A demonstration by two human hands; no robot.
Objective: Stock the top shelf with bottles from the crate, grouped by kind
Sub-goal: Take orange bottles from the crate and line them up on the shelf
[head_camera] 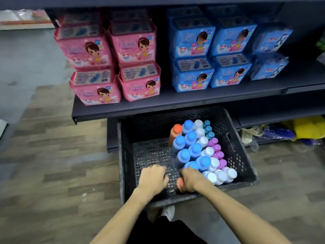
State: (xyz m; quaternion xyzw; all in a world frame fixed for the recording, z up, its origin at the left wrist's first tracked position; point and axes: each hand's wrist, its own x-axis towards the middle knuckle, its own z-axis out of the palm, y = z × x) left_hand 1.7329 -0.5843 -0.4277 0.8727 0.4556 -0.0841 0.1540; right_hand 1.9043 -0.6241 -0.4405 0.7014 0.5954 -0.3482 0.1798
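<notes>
Two stacked columns of pink packs (pixel 98 67) sit on the dark shelf (pixel 193 101) at eleven o'clock. Blue packs (pixel 211 55) with the same cartoon print stand beside them toward one o'clock. Wood-pattern floor (pixel 52 173) spreads at eight o'clock. At three o'clock, low down, lie a yellow bundle (pixel 309 127), blue-purple wrapped goods (pixel 277 132) and a patterned sandal (pixel 253 132).
</notes>
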